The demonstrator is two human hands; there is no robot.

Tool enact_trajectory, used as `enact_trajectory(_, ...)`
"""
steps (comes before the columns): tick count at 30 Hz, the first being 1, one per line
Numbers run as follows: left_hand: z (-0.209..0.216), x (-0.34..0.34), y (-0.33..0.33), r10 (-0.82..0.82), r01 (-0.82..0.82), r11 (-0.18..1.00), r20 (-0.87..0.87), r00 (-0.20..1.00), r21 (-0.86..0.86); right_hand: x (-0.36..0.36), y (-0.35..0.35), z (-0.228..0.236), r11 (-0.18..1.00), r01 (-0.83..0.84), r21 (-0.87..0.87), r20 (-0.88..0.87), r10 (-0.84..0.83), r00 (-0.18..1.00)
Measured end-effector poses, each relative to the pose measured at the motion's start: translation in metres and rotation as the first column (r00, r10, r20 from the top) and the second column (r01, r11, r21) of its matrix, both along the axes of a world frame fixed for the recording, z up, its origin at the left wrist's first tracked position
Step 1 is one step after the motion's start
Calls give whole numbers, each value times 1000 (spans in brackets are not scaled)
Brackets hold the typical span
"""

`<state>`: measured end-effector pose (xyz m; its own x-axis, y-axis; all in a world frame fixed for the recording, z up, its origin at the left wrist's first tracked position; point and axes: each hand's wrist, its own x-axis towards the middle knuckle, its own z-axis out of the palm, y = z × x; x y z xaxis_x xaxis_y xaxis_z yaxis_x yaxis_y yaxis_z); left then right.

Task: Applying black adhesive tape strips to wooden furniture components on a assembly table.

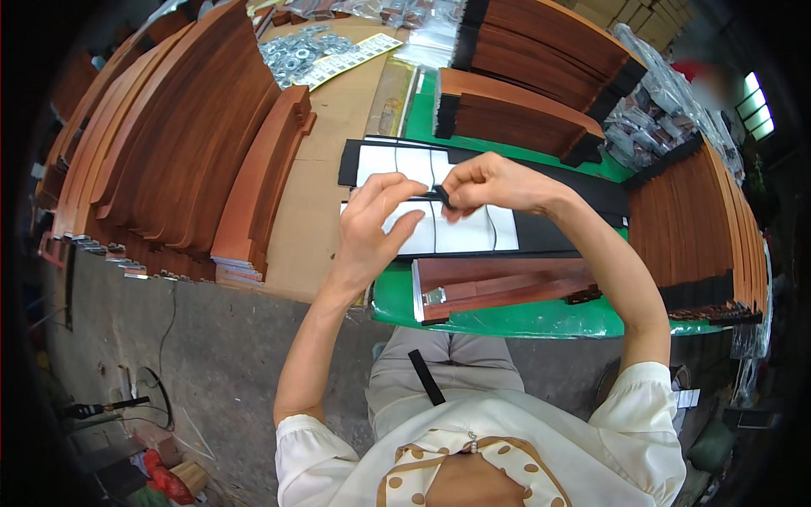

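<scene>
My right hand (490, 184) pinches a small black strip (443, 197) between thumb and fingers above the table. Close by on the left, my left hand (370, 221) has its thumb apart from its fingers, and its fingertips come near the strip's end; whether they touch it I cannot tell. Under both hands lie black panels (541, 232) bearing white sheets (498, 228) with thin dark cords across them. Nearer to me rests a reddish-brown wooden-looking moulding (507, 283) with a pale left end.
Tall brown mouldings (186, 144) stand stacked at left, others (701, 228) at right. Black-ended mouldings (524, 114) lie at the back of the green tabletop (405, 300). Metal rings (304, 55) and a yellow-edged label sheet (355, 61) sit on cardboard. Wrapped parts (659, 110) pile behind.
</scene>
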<state>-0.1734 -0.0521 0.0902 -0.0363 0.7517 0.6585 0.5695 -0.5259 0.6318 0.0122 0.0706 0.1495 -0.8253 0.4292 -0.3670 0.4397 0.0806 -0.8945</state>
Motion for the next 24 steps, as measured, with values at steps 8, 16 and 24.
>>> enact_trajectory(8,37,23,-37,-202,228,941,-126,971,249,31,-56,16,871,-275,-407,-233,192,953)
enact_trajectory(16,64,41,-67,-295,371,897,-302,907,240,51,-84,25,850,-349,-394,-190,296,936)
enact_trajectory(24,46,45,-99,-80,125,983,-303,950,131,76,-133,18,804,130,580,-384,129,914)
